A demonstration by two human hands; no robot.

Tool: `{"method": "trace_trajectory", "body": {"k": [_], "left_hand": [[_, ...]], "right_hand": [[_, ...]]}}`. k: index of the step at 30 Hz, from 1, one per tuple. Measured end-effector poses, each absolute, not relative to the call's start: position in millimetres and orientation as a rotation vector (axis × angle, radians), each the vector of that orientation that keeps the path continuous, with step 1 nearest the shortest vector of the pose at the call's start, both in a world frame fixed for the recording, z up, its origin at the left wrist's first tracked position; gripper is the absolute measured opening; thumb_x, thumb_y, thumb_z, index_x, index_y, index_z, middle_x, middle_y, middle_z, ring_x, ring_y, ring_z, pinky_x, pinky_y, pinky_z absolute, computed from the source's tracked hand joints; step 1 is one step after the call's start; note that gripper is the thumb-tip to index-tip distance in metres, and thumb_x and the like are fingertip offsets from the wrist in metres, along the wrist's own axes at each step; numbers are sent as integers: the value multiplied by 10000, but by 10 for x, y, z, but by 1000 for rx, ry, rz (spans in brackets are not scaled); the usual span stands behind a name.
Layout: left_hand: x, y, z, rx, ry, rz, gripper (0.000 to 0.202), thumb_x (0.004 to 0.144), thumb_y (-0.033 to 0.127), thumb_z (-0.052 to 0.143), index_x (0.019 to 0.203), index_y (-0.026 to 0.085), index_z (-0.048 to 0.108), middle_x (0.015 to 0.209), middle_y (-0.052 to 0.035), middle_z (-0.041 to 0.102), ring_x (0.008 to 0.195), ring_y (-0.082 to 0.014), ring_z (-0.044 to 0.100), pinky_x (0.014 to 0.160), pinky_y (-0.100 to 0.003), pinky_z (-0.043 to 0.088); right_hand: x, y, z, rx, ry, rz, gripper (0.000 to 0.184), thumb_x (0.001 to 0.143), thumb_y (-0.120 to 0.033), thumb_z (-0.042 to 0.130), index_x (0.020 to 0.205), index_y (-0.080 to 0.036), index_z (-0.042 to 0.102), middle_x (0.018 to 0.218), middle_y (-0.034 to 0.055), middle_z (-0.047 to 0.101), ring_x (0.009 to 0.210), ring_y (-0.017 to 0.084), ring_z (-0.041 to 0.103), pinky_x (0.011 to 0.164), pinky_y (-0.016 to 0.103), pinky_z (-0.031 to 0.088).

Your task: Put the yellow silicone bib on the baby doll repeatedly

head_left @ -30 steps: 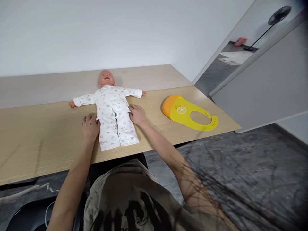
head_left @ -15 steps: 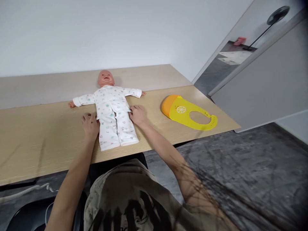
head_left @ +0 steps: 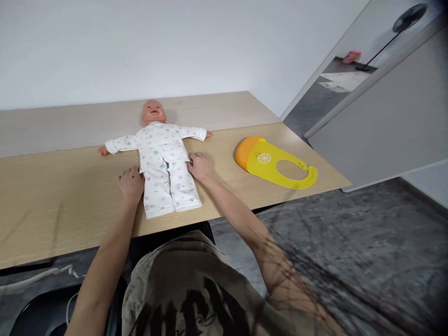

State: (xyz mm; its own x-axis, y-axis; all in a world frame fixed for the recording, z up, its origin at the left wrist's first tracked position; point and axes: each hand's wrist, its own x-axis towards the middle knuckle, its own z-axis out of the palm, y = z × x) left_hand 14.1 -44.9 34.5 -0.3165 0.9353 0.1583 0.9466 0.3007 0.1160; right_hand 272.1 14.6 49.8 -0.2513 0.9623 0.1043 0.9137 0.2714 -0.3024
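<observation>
A baby doll [head_left: 154,112] lies face up on the table, arms spread. It is dressed in a white printed shirt [head_left: 161,143] and matching trousers [head_left: 157,191] whose leg ends lie flat near the table's front edge. My left hand [head_left: 130,184] is at the shirt's lower left corner, its fingers curled and closed at the hem beside the trousers. On the other side, my right hand [head_left: 200,167] has its fingers closed at the shirt's lower right corner. The fingertips of both hands are partly hidden.
To the right on the wooden table [head_left: 84,200] lies a yellow bib [head_left: 275,168] with an orange pocket. A white wall rises behind the table. A black chair [head_left: 45,312] stands below at the left, near a white cable [head_left: 38,277]. A fan [head_left: 409,17] shows at upper right.
My left hand has shifted very slightly, its fingers a little more curled. My right hand, the doll and the bib stay in place; the view has tilted a touch.
</observation>
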Motion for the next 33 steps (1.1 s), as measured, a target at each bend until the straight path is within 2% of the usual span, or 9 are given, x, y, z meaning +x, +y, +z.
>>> {"method": "trace_trajectory", "body": {"k": [6, 11, 19, 29, 33], "left_hand": [[127, -445, 376, -1814, -2424, -330, 255, 1041, 210, 450, 1157, 128, 662, 1245, -197, 716, 1185, -352, 631, 851, -409, 456], [137, -471, 451, -1759, -2343, -422, 229, 1030, 203, 477, 1130, 131, 670, 1231, -197, 701, 1200, -370, 586, 845, -409, 442], [175, -480, 462, -1840, -2278, -343, 354, 1076, 222, 433, 1310, 111, 674, 1280, -203, 676, 1191, -363, 582, 798, -402, 411], [91, -425, 380, -1942, -2169, -535, 332, 1022, 181, 473, 1204, 122, 744, 1198, -202, 677, 1170, -364, 545, 952, -437, 435], [60, -405, 307, -1904, -2222, -656, 342, 981, 171, 508, 1234, 101, 728, 1241, -218, 664, 1179, -364, 548, 1007, -461, 457]], "right_hand": [[2728, 166, 475, -1716, -2289, 254, 341, 1085, -272, 475, 1245, -109, 729, 1329, 164, 698, 1278, 320, 611, 1066, 393, 499], [2732, 197, 424, -1699, -2289, 234, 355, 1088, -286, 467, 1259, -115, 728, 1321, 160, 701, 1269, 318, 619, 1061, 396, 500], [2720, 199, 406, -1699, -2287, 224, 354, 1082, -284, 476, 1264, -114, 727, 1327, 160, 699, 1276, 322, 618, 1069, 401, 492], [2723, 202, 401, -1694, -2290, 225, 335, 1076, -276, 484, 1236, -115, 732, 1316, 163, 699, 1273, 319, 611, 1080, 397, 483], [2727, 202, 401, -1689, -2291, 232, 332, 1070, -273, 494, 1236, -113, 732, 1314, 165, 698, 1278, 321, 610, 1074, 397, 489]]}}
